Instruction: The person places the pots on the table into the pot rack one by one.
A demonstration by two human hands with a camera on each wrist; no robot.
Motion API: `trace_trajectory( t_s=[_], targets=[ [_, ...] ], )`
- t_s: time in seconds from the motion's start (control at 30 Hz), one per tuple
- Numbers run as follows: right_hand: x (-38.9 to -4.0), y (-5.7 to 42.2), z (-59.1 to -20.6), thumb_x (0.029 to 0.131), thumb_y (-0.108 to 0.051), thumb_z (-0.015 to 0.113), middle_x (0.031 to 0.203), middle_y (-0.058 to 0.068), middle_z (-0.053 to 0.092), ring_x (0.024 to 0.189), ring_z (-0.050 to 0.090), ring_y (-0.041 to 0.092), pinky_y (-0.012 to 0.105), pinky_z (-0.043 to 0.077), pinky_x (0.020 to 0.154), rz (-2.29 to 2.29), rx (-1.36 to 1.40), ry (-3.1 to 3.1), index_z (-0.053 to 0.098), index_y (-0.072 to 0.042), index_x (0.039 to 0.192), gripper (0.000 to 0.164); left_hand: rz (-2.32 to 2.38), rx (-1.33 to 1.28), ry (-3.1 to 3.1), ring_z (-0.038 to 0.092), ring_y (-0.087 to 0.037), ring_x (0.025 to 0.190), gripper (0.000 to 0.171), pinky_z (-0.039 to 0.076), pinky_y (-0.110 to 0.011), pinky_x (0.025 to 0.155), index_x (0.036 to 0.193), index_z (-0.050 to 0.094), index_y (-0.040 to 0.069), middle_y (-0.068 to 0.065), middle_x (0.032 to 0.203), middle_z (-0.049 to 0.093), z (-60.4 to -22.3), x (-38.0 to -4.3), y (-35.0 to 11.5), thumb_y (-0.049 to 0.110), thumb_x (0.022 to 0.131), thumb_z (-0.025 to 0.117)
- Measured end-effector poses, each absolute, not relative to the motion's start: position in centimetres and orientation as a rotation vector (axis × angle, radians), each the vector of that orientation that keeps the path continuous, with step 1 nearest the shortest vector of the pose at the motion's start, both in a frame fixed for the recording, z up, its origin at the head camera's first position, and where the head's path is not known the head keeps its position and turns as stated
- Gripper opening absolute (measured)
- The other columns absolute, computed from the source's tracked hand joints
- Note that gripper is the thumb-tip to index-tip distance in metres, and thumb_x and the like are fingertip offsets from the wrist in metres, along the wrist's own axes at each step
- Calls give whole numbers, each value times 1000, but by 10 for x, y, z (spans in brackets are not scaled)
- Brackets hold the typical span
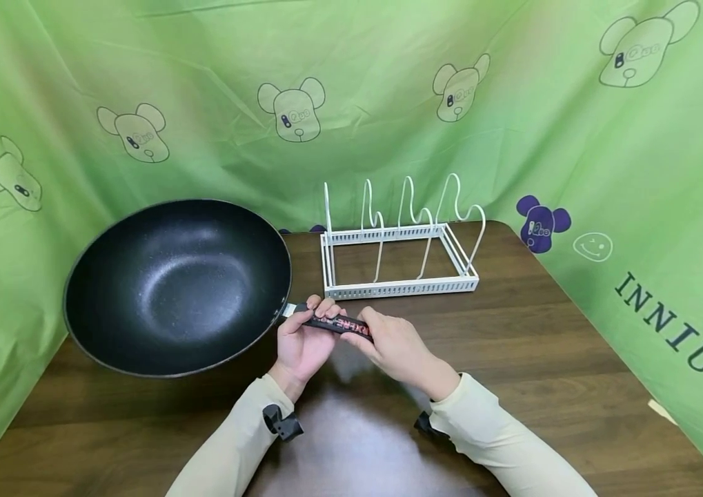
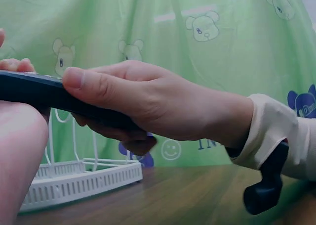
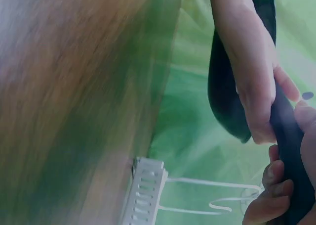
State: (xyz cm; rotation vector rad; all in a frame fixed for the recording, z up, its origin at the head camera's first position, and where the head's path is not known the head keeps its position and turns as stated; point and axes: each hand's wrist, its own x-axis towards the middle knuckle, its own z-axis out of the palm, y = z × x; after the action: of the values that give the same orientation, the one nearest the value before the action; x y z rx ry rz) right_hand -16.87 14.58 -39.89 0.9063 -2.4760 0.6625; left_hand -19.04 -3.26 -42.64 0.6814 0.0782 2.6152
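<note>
A large black wok (image 1: 183, 283) is held up over the left side of the table, its dark inside facing the head camera. My left hand (image 1: 304, 348), palm up, grips the handle (image 1: 340, 323) from below close to the pan, with thumb and fingertips curled round it. Further back, my right hand (image 1: 403, 348) holds the handle's end, thumb along its side. In the left wrist view the right hand (image 2: 133, 96) wraps the black handle (image 2: 29, 89). The right wrist view shows the wok's outside (image 3: 222, 96) partly hidden behind the left hand (image 3: 252, 81).
A white wire rack (image 1: 401, 286) with several upright curved dividers stands at the back of the wooden table (image 1: 550, 373), just beyond the hands. Green printed cloth (image 1: 376, 83) hangs behind and at both sides.
</note>
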Motion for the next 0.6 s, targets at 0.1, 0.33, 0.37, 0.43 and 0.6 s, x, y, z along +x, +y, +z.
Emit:
trace_trajectory(
  t_s=[0.1,0.33,0.37,0.43,0.6],
  targets=[
    [-167,144,-399,102,-47,51,64,-10,44,55,45,9,28,38,49,809,903,-2512,53,-9,92,40,2607,723,154,45,-17,87,8,34,-31,99,92,48,11,-1,85,43,-424,-191,-36,5,94,53],
    [-167,139,-399,97,-17,65,63,-11,42,54,40,4,24,35,48,1151,846,-2601,54,-9,88,16,2580,800,277,44,-16,89,8,35,-32,100,94,49,12,-1,87,44,-421,-194,-42,8,100,47],
    [-168,139,-400,97,-17,64,62,-11,42,53,39,4,24,34,48,1205,834,-2611,54,-10,87,17,2577,807,292,44,-16,89,8,35,-32,100,94,49,13,-1,87,45,-421,-194,-42,8,100,46],
    [-169,138,-401,98,-17,63,61,-11,41,52,37,3,23,32,47,1302,809,-2626,55,-10,83,18,2573,818,329,44,-16,89,8,36,-32,99,94,48,13,0,87,45,-420,-195,-43,8,101,47],
    [-170,136,-405,101,-21,60,57,-9,39,48,35,3,21,28,44,1570,777,-2645,55,-6,81,25,2552,881,449,45,-16,91,5,37,-32,98,97,49,13,0,89,46,-418,-196,-46,9,100,51]
  ],
)
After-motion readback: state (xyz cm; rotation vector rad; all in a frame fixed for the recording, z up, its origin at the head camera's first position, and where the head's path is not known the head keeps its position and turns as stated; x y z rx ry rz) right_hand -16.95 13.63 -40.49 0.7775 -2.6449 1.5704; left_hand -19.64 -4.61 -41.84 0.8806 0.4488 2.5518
